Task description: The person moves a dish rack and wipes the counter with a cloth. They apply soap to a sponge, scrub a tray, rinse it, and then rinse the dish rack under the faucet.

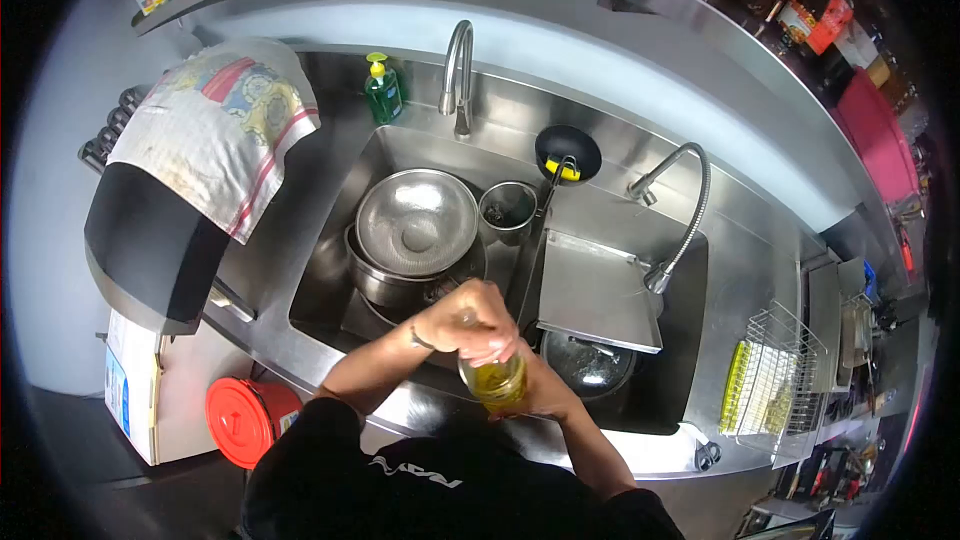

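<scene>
I hold a clear bottle of yellow liquid (495,382) over the front edge of the steel sink (330,270). My left hand (470,322) is clamped over the bottle's top, hiding the cap. My right hand (545,395) wraps the bottle's body from below and behind. In the left basin sit a large steel bowl (417,222) stacked on a pot (385,285), and a small steel cup (508,208). A flat steel tray (595,292) lies across the right basin above a dark pan (590,365).
A green soap bottle (383,90) stands by the tap (458,70). A flexible spray hose (685,205) bends over the right basin. A black scoop (567,152) sits behind. A wire rack (775,375) is at right, a red lidded bucket (248,418) and a cloth-covered appliance (190,200) at left.
</scene>
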Tool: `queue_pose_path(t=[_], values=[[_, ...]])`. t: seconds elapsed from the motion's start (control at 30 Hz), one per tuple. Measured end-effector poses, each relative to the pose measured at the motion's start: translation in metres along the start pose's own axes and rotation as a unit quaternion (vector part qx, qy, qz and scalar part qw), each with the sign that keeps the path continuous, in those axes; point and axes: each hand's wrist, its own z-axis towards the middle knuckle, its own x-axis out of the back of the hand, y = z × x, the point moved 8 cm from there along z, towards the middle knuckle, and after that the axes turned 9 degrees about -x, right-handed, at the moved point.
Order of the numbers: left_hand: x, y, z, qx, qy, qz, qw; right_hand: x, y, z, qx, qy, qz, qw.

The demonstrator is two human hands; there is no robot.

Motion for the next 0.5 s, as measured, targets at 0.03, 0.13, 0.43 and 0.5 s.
queue_pose_path(t=[0.03, 0.13, 0.43, 0.5], values=[[0.000, -0.009, 0.002, 0.002, 0.026, 0.005, 1.000, -0.001, 0.013, -0.010, -0.038, -0.034, 0.109, 0.993], [0.020, -0.055, -0.010, 0.072, 0.216, 0.002, 0.974, 0.006, 0.033, -0.035, -0.058, 0.025, 0.145, 0.987], [0.046, -0.121, -0.079, 0.101, 0.609, 0.140, 0.774, 0.026, 0.059, -0.088, -0.140, 0.354, -0.233, 0.895], [0.032, -0.133, -0.092, 0.107, 0.604, 0.162, 0.773, 0.034, 0.066, -0.092, -0.134, 0.350, -0.234, 0.897]])
